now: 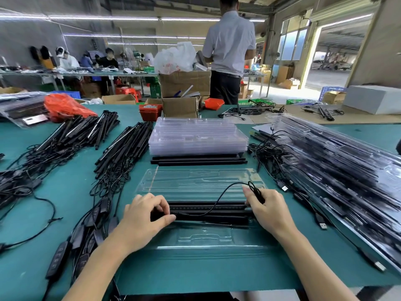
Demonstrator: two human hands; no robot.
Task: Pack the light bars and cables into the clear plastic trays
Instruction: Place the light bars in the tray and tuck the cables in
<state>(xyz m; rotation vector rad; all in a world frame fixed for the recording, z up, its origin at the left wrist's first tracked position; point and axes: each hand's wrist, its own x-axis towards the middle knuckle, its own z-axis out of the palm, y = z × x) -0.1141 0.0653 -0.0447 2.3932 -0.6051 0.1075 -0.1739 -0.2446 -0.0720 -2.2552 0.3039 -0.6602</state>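
- Open tray [201,183] lies at the table's [65,192] front centre.
- Tray stack [198,137] behind it.
- Light bars [198,160] between them.
- Cable piles [112,161] left.

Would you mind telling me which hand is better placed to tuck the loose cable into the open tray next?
Right. The right hand already pinches the bundled cable over the open tray, whereas the left hand grips the light bars at their left end.
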